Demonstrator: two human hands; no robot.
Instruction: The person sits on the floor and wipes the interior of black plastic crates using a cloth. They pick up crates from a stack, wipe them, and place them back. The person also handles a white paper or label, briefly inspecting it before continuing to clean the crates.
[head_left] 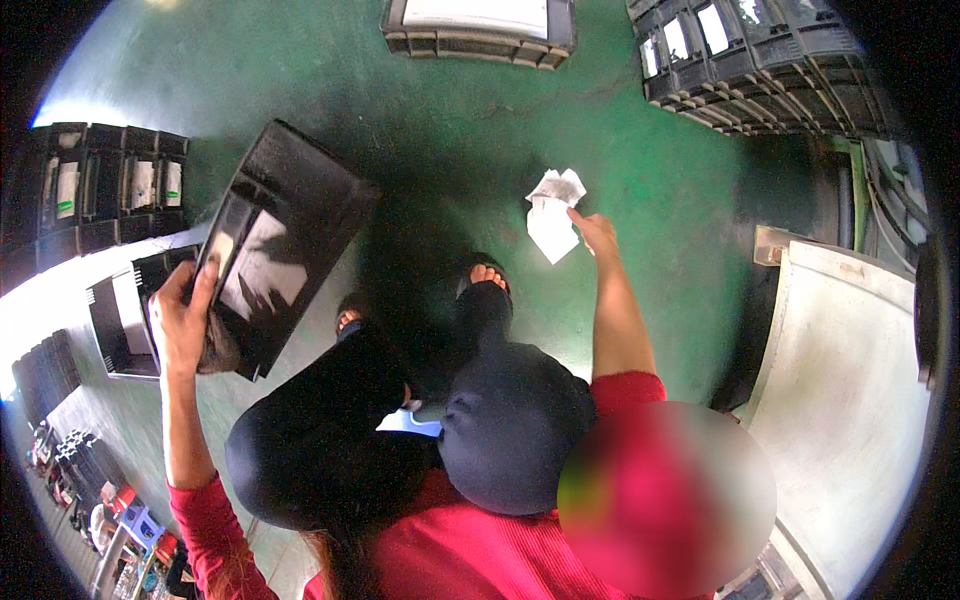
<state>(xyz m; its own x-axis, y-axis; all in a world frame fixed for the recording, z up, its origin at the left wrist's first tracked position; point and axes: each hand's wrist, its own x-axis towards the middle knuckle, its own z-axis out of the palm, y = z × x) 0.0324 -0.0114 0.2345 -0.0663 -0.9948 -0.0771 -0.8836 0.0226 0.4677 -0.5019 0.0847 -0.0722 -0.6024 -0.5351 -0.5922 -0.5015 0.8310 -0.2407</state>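
Closed on the left edge of one black bin (320, 190), the left hand (183, 315) holds it tilted on the left, with one pale patch showing inside. Pinched in the right hand (597, 235) is one crumpled white sheet (553, 230), paper or cloth, I cannot tell which, above the green floor (660, 200) beyond two feet and to their right. One black crate (150, 275) sits just beside the left hand; one far crate (480, 50) shows a white surface. Dark crates (770, 90) gather far right, too many to count. One white table (850, 330) stands on the right.
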